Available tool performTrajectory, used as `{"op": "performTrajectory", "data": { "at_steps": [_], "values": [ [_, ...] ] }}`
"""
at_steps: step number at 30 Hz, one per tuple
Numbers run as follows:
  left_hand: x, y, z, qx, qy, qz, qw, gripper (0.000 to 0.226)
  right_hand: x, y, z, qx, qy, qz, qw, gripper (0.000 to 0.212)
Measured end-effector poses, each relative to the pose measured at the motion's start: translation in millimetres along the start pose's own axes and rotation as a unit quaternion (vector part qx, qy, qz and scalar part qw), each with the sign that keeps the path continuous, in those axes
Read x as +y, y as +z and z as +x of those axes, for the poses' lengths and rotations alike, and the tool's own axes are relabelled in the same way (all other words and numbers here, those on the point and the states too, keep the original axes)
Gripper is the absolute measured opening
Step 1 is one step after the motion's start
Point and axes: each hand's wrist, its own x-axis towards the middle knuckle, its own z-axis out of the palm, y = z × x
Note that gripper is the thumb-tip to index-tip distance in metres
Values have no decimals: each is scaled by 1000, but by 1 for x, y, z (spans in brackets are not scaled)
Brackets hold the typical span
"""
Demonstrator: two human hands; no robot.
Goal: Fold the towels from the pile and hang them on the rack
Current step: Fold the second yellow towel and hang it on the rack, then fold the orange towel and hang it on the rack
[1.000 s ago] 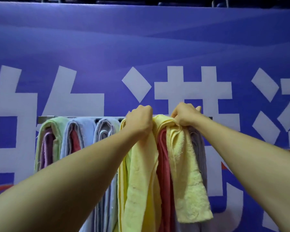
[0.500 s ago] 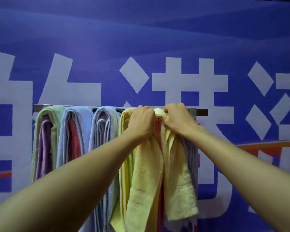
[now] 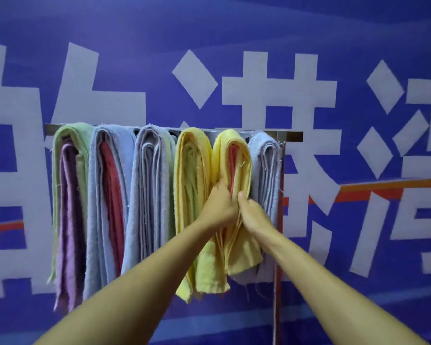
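Observation:
A metal rack [image 3: 290, 135] runs across the middle of the view with several folded towels draped over its bar. A yellow towel [image 3: 241, 255] with a red towel inside its fold hangs fifth from the left. My left hand [image 3: 219, 205] and my right hand [image 3: 253, 215] press its two halves together about halfway down. To its left hang another yellow towel [image 3: 192, 185], a grey-blue towel [image 3: 149, 190], a blue towel around a red one [image 3: 110, 195] and a green towel around a purple one [image 3: 69, 195]. A grey towel [image 3: 266, 175] hangs at the right end.
Behind the rack is a blue banner [image 3: 209, 33] with large white characters. The rack's upright post [image 3: 276, 307] stands at the right end, just right of my right forearm. The towel pile is out of view.
Both hands have slid down from the top of the yellow towel at the bar to its middle. The towel now hangs narrower and straighter, apart from the yellow towel on its left.

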Motion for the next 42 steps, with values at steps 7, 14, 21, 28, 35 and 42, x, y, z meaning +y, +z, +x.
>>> {"op": "performTrajectory", "data": {
  "at_steps": [7,14,21,28,35,42],
  "values": [
    [-23,30,-22,-66,-134,-244,958,43,22,-8,-6,8,32,58,998,65],
    [-64,62,-24,-81,-161,-210,961,59,45,-6,-10,-34,73,60,995,117],
    [-58,24,-61,-85,-181,-231,952,71,44,20,-44,-137,125,222,957,91],
    [-54,-10,-89,-163,-144,-54,975,49,43,31,-67,-208,136,155,956,119],
    [-32,-34,-117,-78,-78,32,993,45,37,5,-101,-195,115,6,974,52],
    [-41,-16,-190,-153,-92,-60,982,29,76,-1,-155,-293,126,-138,938,31]
  ]
}}
